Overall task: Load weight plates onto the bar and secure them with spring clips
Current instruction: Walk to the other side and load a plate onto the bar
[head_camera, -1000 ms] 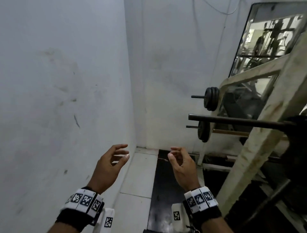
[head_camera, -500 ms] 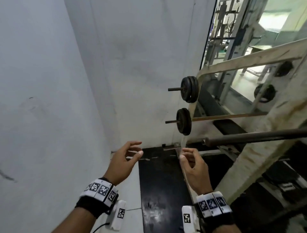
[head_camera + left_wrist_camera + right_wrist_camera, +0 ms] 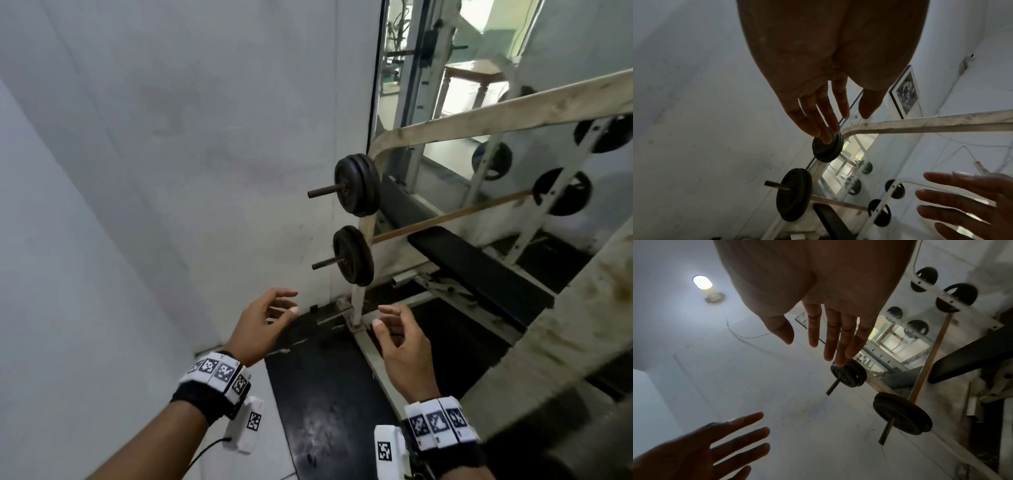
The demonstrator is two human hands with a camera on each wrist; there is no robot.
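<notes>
Nearest, the left hand (image 3: 263,325) and right hand (image 3: 400,346) hang empty over the black floor mat (image 3: 318,394), fingers loosely spread and apart. Beyond them, dark weight plates (image 3: 356,185) sit on two pegs of a white rack (image 3: 479,120) beside the wall mirror (image 3: 445,51).

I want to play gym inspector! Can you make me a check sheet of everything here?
Surface: black floor mat beside pale tiles.
Job's things: upper plates and lower plates hang on rack pegs; spring clips: nothing seen.
Clutter: nothing seen.
Hands: left hand and right hand are open, holding nothing.
Cables: thin lead under left wrist.
Surroundings: white rack, black bench, mirror, white wall.
</notes>
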